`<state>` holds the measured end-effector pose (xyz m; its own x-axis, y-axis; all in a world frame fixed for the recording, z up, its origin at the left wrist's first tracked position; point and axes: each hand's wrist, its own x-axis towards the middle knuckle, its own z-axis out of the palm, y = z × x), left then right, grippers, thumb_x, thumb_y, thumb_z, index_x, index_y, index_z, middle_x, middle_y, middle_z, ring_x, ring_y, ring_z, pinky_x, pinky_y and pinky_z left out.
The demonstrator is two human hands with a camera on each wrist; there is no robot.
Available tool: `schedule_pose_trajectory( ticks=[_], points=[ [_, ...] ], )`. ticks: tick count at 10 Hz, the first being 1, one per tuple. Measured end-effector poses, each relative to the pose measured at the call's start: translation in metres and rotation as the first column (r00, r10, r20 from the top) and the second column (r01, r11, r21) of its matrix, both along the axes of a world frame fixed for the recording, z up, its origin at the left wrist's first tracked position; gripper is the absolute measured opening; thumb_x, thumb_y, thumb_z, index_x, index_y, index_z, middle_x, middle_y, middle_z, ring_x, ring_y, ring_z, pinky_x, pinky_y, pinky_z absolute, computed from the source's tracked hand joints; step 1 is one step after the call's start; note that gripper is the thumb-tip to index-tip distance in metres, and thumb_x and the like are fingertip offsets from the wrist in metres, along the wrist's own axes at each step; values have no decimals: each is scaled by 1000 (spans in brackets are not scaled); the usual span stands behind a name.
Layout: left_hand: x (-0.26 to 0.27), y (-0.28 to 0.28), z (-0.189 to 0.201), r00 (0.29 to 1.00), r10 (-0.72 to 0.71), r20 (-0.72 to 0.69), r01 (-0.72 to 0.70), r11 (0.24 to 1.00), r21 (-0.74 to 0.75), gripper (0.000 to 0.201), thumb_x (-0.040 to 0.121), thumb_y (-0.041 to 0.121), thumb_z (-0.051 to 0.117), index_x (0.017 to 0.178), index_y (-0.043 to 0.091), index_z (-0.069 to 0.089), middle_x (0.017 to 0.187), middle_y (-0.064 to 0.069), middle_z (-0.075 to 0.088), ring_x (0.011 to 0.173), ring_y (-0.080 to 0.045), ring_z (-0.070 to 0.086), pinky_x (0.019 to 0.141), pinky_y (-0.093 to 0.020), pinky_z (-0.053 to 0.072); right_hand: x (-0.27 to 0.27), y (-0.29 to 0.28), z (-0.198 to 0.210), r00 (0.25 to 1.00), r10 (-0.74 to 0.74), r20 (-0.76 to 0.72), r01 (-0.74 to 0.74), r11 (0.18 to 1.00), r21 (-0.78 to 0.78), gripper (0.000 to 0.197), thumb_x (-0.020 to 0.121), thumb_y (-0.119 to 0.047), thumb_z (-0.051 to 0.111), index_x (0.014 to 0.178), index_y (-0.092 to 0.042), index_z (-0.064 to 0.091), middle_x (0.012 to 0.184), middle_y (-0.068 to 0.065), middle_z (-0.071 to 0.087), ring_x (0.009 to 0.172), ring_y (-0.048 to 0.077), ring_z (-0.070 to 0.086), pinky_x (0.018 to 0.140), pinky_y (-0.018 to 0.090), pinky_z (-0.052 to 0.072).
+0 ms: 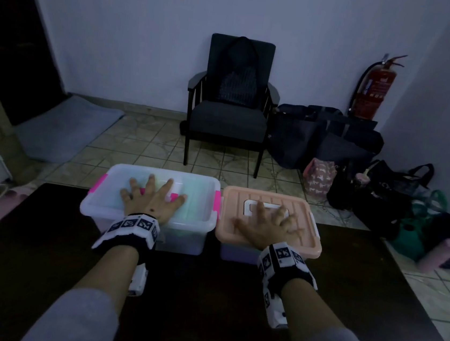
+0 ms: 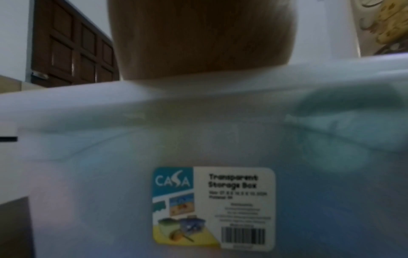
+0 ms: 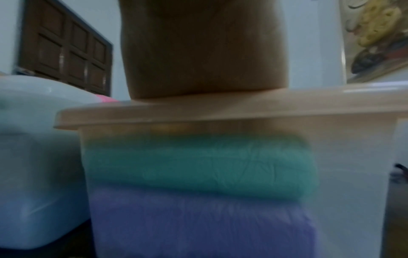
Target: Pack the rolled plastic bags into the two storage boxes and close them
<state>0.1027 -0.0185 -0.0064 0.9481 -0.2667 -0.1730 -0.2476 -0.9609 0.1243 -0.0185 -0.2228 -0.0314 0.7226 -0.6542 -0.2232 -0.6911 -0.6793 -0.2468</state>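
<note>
Two storage boxes stand side by side on the dark table [image 1: 204, 294]. The left one is a clear box [image 1: 191, 231] with a translucent lid and pink latches [image 1: 96, 186]; my left hand [image 1: 152, 195] lies flat on its lid with fingers spread. The right box has a peach lid [image 1: 306, 230]; my right hand [image 1: 268, 221] presses flat on it, fingers spread. Through the right box's wall a green rolled bag [image 3: 198, 165] lies on a purple rolled bag [image 3: 198, 223]. A pale green bag [image 2: 344, 139] shows through the clear box, above its label [image 2: 214, 207].
Beyond the table's far edge are a tiled floor, a dark armchair [image 1: 230, 115], a red fire extinguisher [image 1: 373, 89] and several bags [image 1: 325, 137] at the right. A grey mat [image 1: 66, 127] lies at the left by a dark doorway.
</note>
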Motion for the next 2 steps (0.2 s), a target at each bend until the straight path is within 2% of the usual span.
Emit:
schedule_pose_trajectory(
  ticks=[1, 2],
  points=[
    [-2, 2, 6, 999, -6, -42, 5, 1000, -13, 74, 85, 75, 18, 148, 40, 0, 159, 0, -9, 143, -38, -9, 114, -53, -2, -4, 5, 10, 997, -19, 74, 18, 1000, 21, 85, 79, -76, 38, 147, -34, 10, 157, 15, -8, 141, 44, -9, 110, 65, -3],
    [1, 9, 9, 996, -14, -84, -2, 981, -195, 80, 86, 72, 26, 150, 32, -1, 158, -3, -11, 145, -31, -10, 116, -48, -4, -21, 9, 11, 966, 7, 259, 5, 999, -44, 73, 87, -68, 31, 148, -31, 14, 159, 6, 2, 146, 30, -1, 115, 53, 2]
  ],
)
